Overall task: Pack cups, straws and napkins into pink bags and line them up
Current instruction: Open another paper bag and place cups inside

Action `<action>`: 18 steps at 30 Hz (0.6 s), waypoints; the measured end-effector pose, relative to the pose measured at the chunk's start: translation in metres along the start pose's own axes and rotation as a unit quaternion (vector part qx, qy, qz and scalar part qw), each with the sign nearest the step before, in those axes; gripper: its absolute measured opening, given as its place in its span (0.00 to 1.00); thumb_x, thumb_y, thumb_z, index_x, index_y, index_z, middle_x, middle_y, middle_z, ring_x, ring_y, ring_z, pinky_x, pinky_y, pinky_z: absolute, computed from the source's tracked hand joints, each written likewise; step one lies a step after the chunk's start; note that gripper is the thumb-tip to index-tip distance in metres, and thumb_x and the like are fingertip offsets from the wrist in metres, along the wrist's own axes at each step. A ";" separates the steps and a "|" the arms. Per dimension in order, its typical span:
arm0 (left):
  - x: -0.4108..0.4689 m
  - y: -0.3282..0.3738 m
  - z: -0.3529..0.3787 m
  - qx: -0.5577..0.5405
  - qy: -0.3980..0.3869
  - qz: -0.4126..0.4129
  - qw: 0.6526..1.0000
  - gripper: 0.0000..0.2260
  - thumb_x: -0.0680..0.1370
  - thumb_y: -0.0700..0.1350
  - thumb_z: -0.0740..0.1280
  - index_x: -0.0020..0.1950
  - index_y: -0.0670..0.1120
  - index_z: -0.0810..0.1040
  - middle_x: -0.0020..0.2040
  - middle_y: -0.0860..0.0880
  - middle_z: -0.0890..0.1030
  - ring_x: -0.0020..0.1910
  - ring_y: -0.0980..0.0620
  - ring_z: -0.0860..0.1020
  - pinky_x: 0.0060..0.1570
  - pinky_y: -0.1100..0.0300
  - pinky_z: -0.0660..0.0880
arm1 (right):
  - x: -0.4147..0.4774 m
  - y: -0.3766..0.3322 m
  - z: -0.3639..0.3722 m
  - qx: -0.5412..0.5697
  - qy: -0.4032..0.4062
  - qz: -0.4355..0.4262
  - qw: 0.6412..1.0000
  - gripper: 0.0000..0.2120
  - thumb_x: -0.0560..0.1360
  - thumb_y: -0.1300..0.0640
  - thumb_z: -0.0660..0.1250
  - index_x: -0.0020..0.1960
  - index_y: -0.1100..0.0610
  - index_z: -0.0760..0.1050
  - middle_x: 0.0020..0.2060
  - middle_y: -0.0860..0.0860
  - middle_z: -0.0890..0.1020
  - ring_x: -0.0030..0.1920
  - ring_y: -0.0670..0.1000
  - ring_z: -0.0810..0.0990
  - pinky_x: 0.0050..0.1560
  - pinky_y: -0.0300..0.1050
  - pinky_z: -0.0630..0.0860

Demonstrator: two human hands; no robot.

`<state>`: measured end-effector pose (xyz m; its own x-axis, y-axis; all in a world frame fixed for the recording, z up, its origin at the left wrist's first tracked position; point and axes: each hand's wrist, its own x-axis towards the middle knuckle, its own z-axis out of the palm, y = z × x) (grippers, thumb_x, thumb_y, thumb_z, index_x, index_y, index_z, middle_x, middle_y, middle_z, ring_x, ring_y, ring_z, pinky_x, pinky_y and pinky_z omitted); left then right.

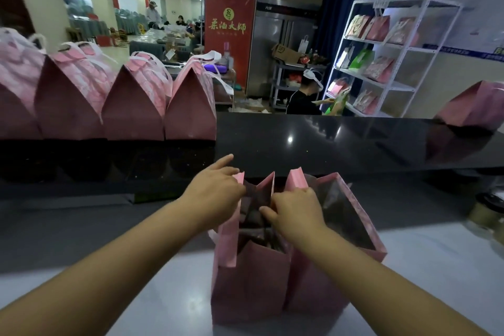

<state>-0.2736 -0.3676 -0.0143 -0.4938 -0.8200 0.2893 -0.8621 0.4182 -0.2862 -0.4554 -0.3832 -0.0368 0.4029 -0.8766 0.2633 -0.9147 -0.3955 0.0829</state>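
An open pink paper bag (pixel 253 284) stands on the light work surface in front of me, its top spread wide. My left hand (pixel 215 194) grips the bag's left rim, with the index finger stretched forward. My right hand (pixel 296 213) is inside the mouth of the bag, fingers curled on the dark inner fold near the middle. What lies inside the bag is hidden in shadow. Several closed pink bags (pixel 133 106) with white handles stand in a row on the raised black counter at the left.
The glossy black counter (pixel 313 142) runs across behind the bag. Another pink bag (pixel 474 109) lies on it at the far right. A lidded cup (pixel 491 213) sits at the right edge. Beyond, a person crouches by a white shelf (pixel 387 63) of bags.
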 end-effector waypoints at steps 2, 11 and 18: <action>-0.006 0.010 0.003 -0.001 -0.032 -0.083 0.996 0.17 0.76 0.56 0.57 0.42 0.47 0.80 0.47 0.48 0.83 0.58 0.51 0.76 0.72 0.54 0.40 | -0.003 -0.006 0.003 -0.020 -0.010 0.006 1.000 0.15 0.75 0.41 0.59 0.44 0.51 0.77 0.42 0.51 0.83 0.48 0.56 0.77 0.50 0.49 0.63; -0.048 0.018 -0.004 -0.066 -0.084 -0.210 0.972 0.18 0.78 0.55 0.55 0.35 0.49 0.77 0.34 0.53 0.79 0.46 0.53 0.76 0.73 0.50 0.44 | -0.044 -0.034 0.000 -0.063 0.017 0.033 0.997 0.11 0.75 0.51 0.58 0.49 0.56 0.75 0.47 0.53 0.77 0.48 0.57 0.75 0.42 0.48 0.57; -0.113 0.010 -0.022 -0.158 -0.024 -0.177 0.971 0.14 0.79 0.49 0.55 0.35 0.52 0.72 0.39 0.53 0.78 0.49 0.53 0.75 0.72 0.50 0.50 | -0.096 -0.075 -0.015 -0.013 0.062 0.124 0.990 0.10 0.75 0.47 0.62 0.44 0.52 0.78 0.39 0.52 0.81 0.41 0.54 0.77 0.45 0.46 0.64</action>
<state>-0.2292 -0.2624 -0.0301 -0.1599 -0.9486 0.2732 -0.9725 0.1989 0.1212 -0.4261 -0.2649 -0.0541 0.1605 -0.9046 0.3949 -0.9862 -0.1636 0.0260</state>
